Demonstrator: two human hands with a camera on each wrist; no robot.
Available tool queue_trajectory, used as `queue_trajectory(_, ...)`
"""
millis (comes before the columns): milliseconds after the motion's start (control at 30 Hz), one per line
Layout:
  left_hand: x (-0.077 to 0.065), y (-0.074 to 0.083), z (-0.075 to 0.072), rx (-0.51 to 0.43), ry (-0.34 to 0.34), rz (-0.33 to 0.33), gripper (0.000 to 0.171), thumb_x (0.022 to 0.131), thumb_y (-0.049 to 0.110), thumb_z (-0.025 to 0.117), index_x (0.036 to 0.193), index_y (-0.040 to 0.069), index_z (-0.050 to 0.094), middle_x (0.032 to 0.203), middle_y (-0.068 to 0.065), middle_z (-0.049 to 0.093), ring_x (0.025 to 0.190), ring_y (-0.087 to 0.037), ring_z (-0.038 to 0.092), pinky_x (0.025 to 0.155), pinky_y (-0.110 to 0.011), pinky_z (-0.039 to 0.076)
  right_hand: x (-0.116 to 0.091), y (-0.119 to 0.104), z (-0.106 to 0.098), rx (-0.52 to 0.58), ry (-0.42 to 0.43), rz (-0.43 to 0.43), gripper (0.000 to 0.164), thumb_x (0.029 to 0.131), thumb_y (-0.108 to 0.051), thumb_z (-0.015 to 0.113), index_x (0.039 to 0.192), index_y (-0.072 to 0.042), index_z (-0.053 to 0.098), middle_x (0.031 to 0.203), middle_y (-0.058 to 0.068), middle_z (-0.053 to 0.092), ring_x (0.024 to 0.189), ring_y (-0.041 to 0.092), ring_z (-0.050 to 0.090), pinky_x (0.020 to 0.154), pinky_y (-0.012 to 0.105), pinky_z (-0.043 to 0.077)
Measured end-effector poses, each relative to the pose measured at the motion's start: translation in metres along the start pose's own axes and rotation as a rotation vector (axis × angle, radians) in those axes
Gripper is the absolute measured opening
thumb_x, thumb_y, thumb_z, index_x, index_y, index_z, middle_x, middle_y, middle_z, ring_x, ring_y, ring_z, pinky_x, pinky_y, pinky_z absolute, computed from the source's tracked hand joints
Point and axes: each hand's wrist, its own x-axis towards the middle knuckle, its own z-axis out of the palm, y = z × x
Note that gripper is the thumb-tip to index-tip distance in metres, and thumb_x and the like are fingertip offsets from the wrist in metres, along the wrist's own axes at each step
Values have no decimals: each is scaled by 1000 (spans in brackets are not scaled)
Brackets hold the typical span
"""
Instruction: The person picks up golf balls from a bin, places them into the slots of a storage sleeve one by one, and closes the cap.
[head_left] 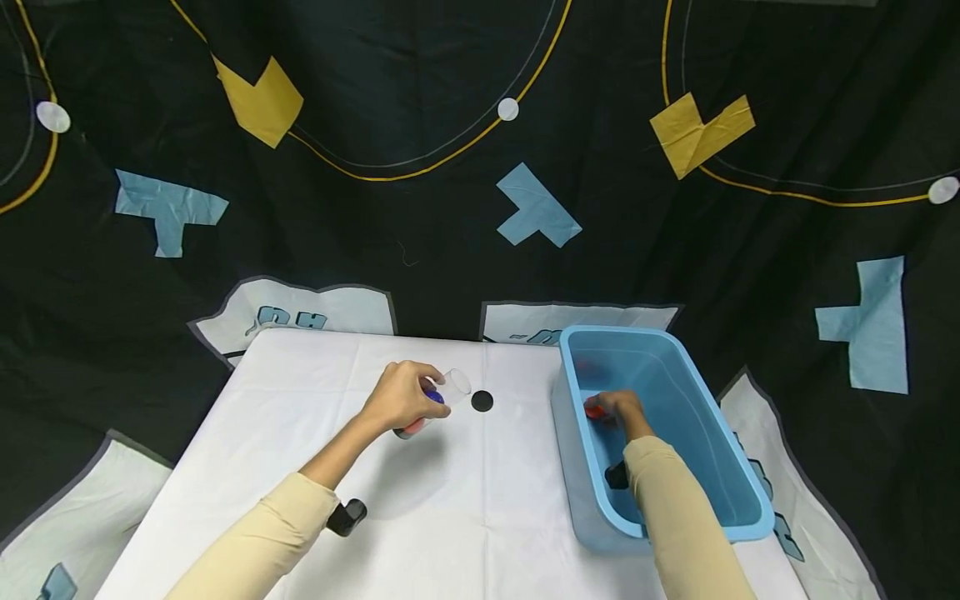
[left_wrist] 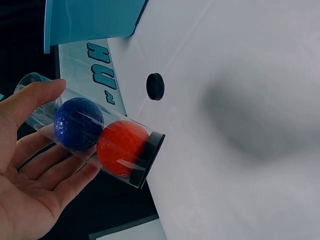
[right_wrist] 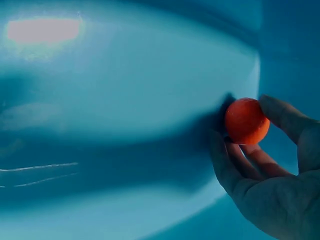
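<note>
My left hand (head_left: 402, 395) grips a clear plastic tube (left_wrist: 112, 107) above the table, thumb on one side and fingers on the other. A blue ball (left_wrist: 78, 124) and an orange-red ball (left_wrist: 123, 148) lie inside it, the orange-red one against the black cap (left_wrist: 147, 159) at its end. The tube tilts, its uncapped end raised. Inside the blue tub (head_left: 678, 417), my right hand (head_left: 624, 410) pinches an orange ball (right_wrist: 246, 121) between thumb and fingers. A black round lid (head_left: 482, 401) lies on the table between the tube and the tub.
The white-covered table (head_left: 450, 533) carries the tub on its right side, near the far edge. A black curtain (head_left: 420, 250) with tape pieces hangs behind. Black wrist devices sit on both arms, the left one (head_left: 347, 517) showing below the sleeve.
</note>
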Motion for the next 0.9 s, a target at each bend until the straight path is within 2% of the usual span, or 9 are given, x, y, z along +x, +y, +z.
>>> queue_trajectory(100,0,-1,0,-5,5,0,40,67,19,91,103,7,78,90,-9,78,80,-17,73,66,-27,58,0,2,0,-4,-12,1,56,89,-19,72,128,16,51,120,28,58,97,35,67,88,41,57)
queue_trajectory(233,0,-1,2,-5,-6,-6,41,67,20,91,104,8,78,89,-8,78,79,-16,73,66,-26,57,1,4,-1,-23,-38,-9,55,89,-20,72,127,15,53,118,27,60,93,31,65,87,40,56)
queue_trajectory(467,4,3,5,-7,-11,10,39,67,20,91,102,8,78,89,-8,78,79,-16,73,66,-27,58,3,-6,-17,-9,-126,-96,60,89,-16,69,134,17,47,136,31,51,109,35,59,98,42,54)
queue_trajectory(667,5,6,6,-14,-22,6,39,67,20,91,102,8,78,89,-8,78,78,-15,72,64,-26,57,-13,-28,-37,8,-167,-201,54,92,-11,67,135,15,46,141,35,46,124,45,57,103,47,52)
queue_trajectory(800,5,7,8,-19,-27,7,40,68,19,91,103,7,77,90,-10,79,78,-15,73,65,-25,57,-31,-48,-48,-53,-134,-262,40,92,-15,68,121,10,57,135,32,55,115,42,63,100,47,54)
queue_trajectory(900,5,8,8,-16,-30,12,40,68,19,91,104,6,77,90,-10,79,78,-15,73,65,-25,56,-46,-63,-55,-117,-114,-314,36,93,-20,68,117,7,62,131,29,60,107,37,68,97,46,55)
